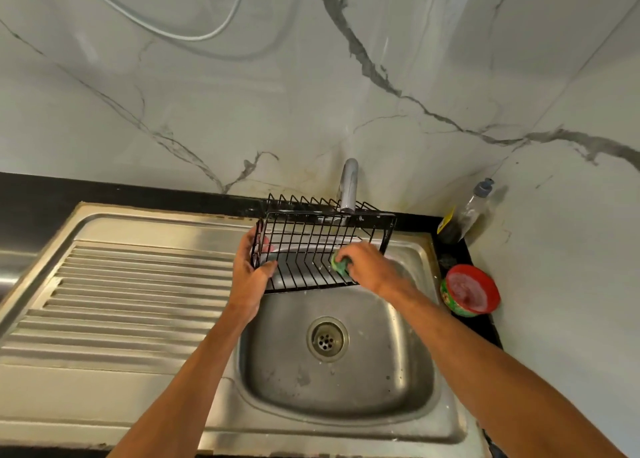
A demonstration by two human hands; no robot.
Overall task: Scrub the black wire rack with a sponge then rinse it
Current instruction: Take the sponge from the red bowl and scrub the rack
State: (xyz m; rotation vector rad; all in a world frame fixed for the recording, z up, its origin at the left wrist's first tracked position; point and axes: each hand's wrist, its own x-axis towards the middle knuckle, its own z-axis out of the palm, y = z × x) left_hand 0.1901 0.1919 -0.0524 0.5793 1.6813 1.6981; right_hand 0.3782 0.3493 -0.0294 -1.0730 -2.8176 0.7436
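the black wire rack (322, 246) is held tilted over the sink (346, 412), under the tap (348, 189). its left end is gripped by the left hand (251, 277), fingers curled round the wires. a green sponge (340, 263) is gripped in the right hand (369, 267) and pressed to the rack's lower right. scrubbing is judged to be in hand; rinsing is not yet begun, as no water is seen running. the remaining wires are to be scrubbed next.

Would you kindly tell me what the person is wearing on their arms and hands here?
Both forearms are bare to the frame's edge, with no sleeves in view. The left hand and right hand wear no gloves, and no watch, bracelet or ring shows on either.
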